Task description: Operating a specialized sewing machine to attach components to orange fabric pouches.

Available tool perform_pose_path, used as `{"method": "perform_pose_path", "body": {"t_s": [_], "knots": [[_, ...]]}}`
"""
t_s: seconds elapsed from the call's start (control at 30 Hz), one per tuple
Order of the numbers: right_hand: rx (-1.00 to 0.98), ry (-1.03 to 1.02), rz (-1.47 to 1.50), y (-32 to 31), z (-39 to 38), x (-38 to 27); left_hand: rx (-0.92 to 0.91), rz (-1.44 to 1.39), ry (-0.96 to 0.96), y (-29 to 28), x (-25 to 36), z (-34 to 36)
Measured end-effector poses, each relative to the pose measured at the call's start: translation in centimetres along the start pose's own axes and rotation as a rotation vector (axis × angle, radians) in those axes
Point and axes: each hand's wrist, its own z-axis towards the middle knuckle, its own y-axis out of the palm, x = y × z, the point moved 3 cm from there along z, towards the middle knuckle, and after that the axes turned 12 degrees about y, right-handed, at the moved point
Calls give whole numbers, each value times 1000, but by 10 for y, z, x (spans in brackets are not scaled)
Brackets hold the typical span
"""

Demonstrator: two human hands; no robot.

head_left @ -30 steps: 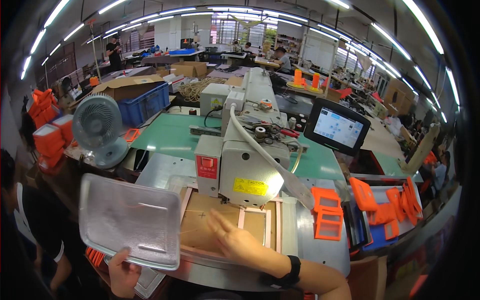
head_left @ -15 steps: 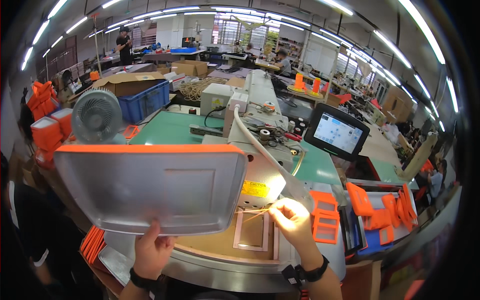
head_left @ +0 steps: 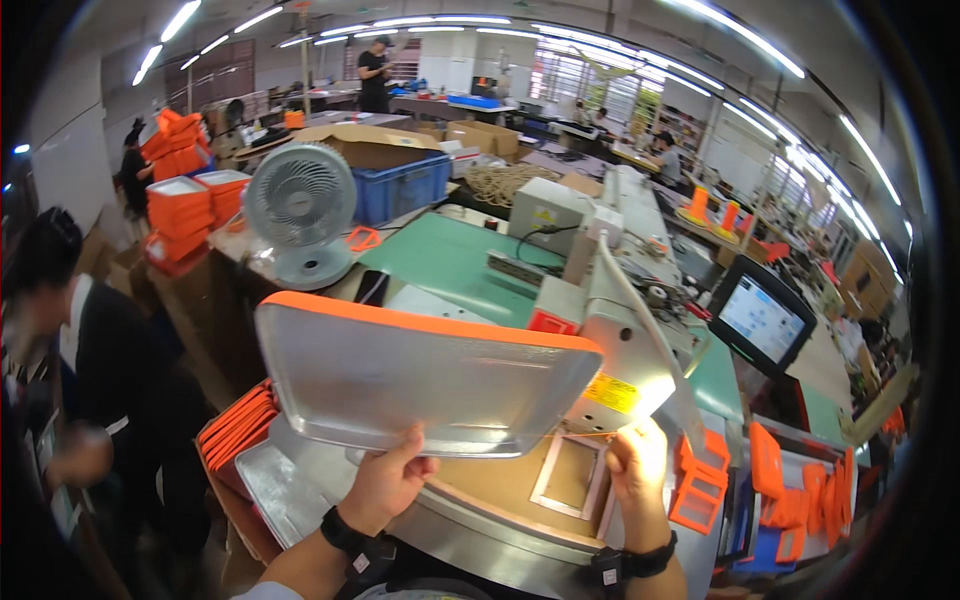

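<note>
My left hand (head_left: 385, 485) grips the lower edge of a silver sheet-like panel (head_left: 430, 380) with a raised rim and an orange top edge. The panel is tilted up above the worktable. My right hand (head_left: 637, 465) is closed in a pinch on an orange thread (head_left: 585, 434), under the lit head of the sewing machine (head_left: 640, 345). Leftward the thread runs to the panel's lower right corner, where its end is hidden. Below both hands lies a tan board (head_left: 480, 480) with a pale rectangular frame (head_left: 570, 475) on it.
Orange frames (head_left: 700, 485) lie right of my right hand, beside a tray holding orange pieces (head_left: 790, 510). Stacked orange-edged panels (head_left: 240, 425) stand at left, near a co-worker (head_left: 120, 370). Behind are a fan (head_left: 300, 200), a blue crate (head_left: 400, 190) and a screen (head_left: 762, 315).
The view has swung left, so the scene sits further right. The panel has tipped and its right end now dips lower. Both hands keep their grip on panel and thread.
</note>
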Motion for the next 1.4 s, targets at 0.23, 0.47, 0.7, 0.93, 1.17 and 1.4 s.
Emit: {"method": "perform_pose_path", "body": {"t_s": [0.23,0.47,0.7,0.93,1.17,1.4], "knots": [[-79,7,69,-7,12,9,39,-45,-30,7,-1,5],[-105,-9,38,-20,11,8,137,-98,-43,5,12,4],[-204,56,31,-4,-8,12,213,-215,-28,-24,37,8],[-262,13,-689,52,-63,30,314,-216,51,-49,52,7],[-531,-248,-1104,42,-69,63,484,158,397,-61,117,-14],[-535,-227,-1062,36,-64,70,719,1124,1086,-141,265,-73]]}}
